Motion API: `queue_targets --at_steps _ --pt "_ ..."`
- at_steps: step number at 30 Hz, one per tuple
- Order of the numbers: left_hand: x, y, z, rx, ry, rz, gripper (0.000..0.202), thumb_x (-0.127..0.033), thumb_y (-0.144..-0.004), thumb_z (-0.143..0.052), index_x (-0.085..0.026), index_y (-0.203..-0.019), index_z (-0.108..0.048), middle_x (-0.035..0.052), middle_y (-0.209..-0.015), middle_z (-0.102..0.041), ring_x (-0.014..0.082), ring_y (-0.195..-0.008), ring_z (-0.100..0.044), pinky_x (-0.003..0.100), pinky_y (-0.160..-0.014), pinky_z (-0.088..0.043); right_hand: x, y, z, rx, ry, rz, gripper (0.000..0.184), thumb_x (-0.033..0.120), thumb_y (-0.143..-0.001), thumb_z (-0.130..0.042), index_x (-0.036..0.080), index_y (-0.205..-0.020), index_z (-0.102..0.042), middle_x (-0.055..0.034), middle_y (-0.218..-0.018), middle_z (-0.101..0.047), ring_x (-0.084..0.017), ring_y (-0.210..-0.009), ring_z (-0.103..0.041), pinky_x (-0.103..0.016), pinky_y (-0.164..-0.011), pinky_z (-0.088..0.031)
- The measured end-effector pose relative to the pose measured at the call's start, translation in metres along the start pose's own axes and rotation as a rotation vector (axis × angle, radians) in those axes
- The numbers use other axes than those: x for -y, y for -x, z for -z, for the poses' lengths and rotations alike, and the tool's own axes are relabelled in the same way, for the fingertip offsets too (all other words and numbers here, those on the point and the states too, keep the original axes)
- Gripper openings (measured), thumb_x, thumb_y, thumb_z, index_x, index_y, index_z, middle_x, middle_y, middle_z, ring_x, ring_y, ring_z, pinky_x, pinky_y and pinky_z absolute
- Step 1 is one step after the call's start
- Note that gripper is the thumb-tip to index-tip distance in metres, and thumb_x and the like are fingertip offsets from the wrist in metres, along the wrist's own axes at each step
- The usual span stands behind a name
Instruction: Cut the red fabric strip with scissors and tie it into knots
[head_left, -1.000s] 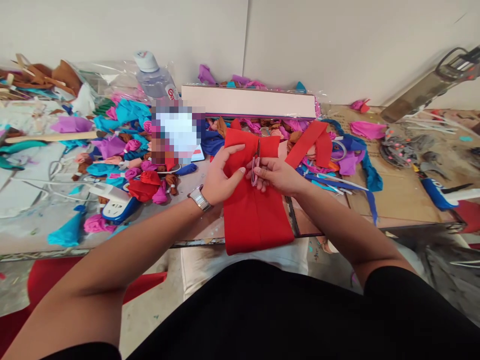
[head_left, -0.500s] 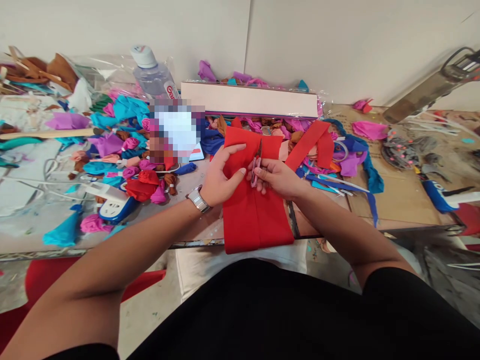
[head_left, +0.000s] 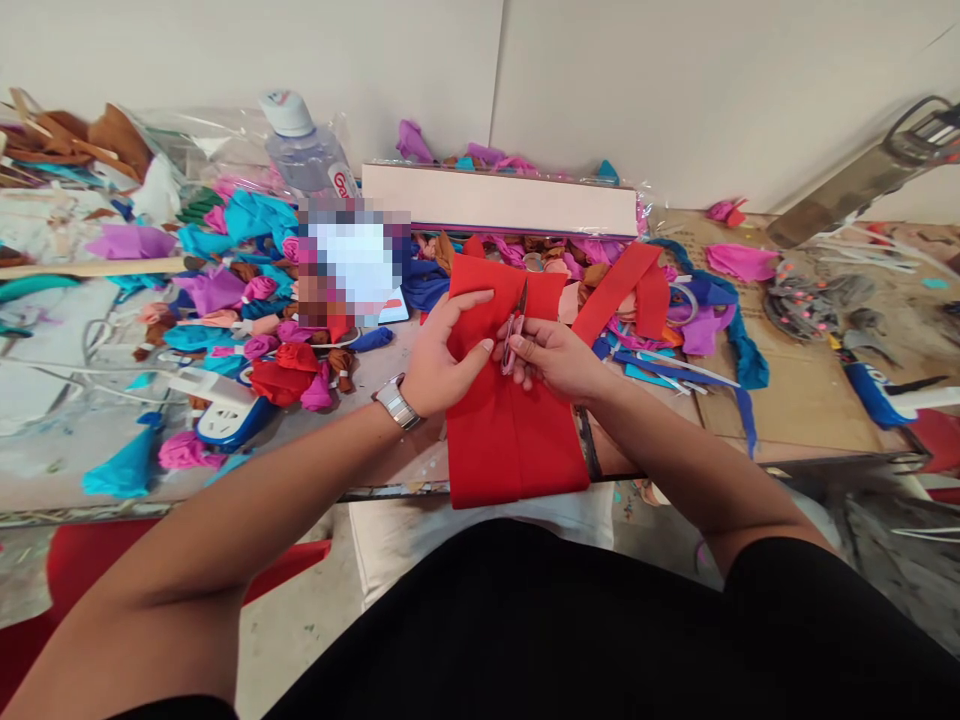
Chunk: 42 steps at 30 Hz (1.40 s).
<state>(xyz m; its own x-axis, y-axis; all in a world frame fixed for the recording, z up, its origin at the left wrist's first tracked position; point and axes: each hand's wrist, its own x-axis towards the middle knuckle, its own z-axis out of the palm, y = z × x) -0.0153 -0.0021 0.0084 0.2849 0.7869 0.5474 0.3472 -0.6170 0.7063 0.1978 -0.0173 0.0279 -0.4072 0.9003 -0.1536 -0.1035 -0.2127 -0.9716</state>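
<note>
A folded red cloth (head_left: 510, 430) lies on the table edge in front of me and hangs a little over it. My left hand (head_left: 442, 355) lies on the cloth's left half, thumb and fingers pinching the fabric near the middle line. My right hand (head_left: 559, 355) is closed round small pink-handled scissors (head_left: 516, 325), whose blades point away from me along the cloth's middle, where a cut line runs down toward me. A steel watch (head_left: 396, 400) is on my left wrist.
Heaps of coloured cloth scraps and small fabric roses (head_left: 255, 300) cover the table's left. A water bottle (head_left: 304, 150) and a long pale box (head_left: 499, 200) stand at the back. Red strips (head_left: 626, 285) and blue ribbons (head_left: 675, 365) lie right. A white power strip (head_left: 217, 400) sits left.
The scissors have crept a little farther up the cloth's middle line. My left hand has stayed in place on the cloth.
</note>
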Motion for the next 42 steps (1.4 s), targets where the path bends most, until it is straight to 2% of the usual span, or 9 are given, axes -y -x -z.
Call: queue_targets --at_steps 5,14,19,29,36,42 --pt "-0.0019 -0.0004 0.0004 0.010 0.001 0.016 0.054 -0.050 -0.099 -0.061 -0.021 -0.144 -0.061 0.0140 -0.148 -0.067 0.0307 -0.138 -0.063 0.053 -0.125 -0.046 -0.0013 -0.0009 0.0005 -0.012 0.018 -0.007 0.047 0.055 -0.088 -0.085 0.018 -0.107 -0.063 -0.0012 -0.086 -0.075 -0.008 -0.054 -0.062 -0.019 -0.045 -0.051" --pt "-0.0012 0.0004 0.0008 -0.002 0.003 -0.012 0.052 -0.047 -0.099 -0.062 -0.021 -0.143 -0.061 0.0136 -0.148 -0.067 0.0305 -0.139 -0.063 0.052 -0.126 -0.045 -0.0024 -0.0023 0.0002 -0.018 0.001 0.032 0.048 0.057 -0.087 -0.085 0.017 -0.104 -0.064 0.0000 -0.083 -0.075 -0.007 -0.051 -0.060 -0.019 -0.043 -0.048" --pt "0.0006 -0.0001 0.0004 -0.008 0.003 -0.014 0.052 -0.046 -0.099 -0.062 -0.021 -0.144 -0.060 0.0140 -0.149 -0.066 0.0306 -0.140 -0.062 0.052 -0.125 -0.046 -0.0022 -0.0005 -0.0003 -0.045 -0.001 0.017 0.051 0.057 -0.085 -0.086 0.017 -0.110 -0.064 -0.0018 -0.086 -0.076 -0.009 -0.054 -0.062 -0.020 -0.045 -0.051" --pt "-0.0001 -0.0006 0.0011 -0.022 0.022 0.031 0.054 -0.046 -0.098 -0.064 -0.021 -0.145 -0.060 0.0145 -0.149 -0.065 0.0316 -0.141 -0.062 0.053 -0.126 -0.045 -0.0006 0.0051 -0.0033 -0.023 0.027 0.017 0.051 0.058 -0.085 -0.086 0.018 -0.108 -0.064 -0.0011 -0.086 -0.075 -0.008 -0.053 -0.062 -0.020 -0.045 -0.051" --pt "0.0008 -0.0012 0.0016 -0.019 0.025 0.016 0.053 -0.047 -0.098 -0.063 -0.020 -0.144 -0.060 0.0143 -0.150 -0.065 0.0315 -0.141 -0.061 0.054 -0.126 -0.045 -0.0023 0.0043 -0.0046 -0.013 0.021 0.018 0.051 0.059 -0.085 -0.086 0.018 -0.107 -0.064 -0.0001 -0.085 -0.074 -0.008 -0.052 -0.062 -0.020 -0.044 -0.050" --pt "-0.0004 -0.0012 0.0017 -0.010 0.005 0.034 0.055 -0.050 -0.099 -0.062 -0.022 -0.146 -0.059 0.0139 -0.151 -0.064 0.0322 -0.142 -0.061 0.055 -0.127 -0.044 -0.0032 0.0042 -0.0062 -0.042 0.033 0.009 0.055 0.061 -0.083 -0.087 0.019 -0.109 -0.064 -0.0011 -0.087 -0.075 -0.009 -0.053 -0.062 -0.021 -0.045 -0.051"
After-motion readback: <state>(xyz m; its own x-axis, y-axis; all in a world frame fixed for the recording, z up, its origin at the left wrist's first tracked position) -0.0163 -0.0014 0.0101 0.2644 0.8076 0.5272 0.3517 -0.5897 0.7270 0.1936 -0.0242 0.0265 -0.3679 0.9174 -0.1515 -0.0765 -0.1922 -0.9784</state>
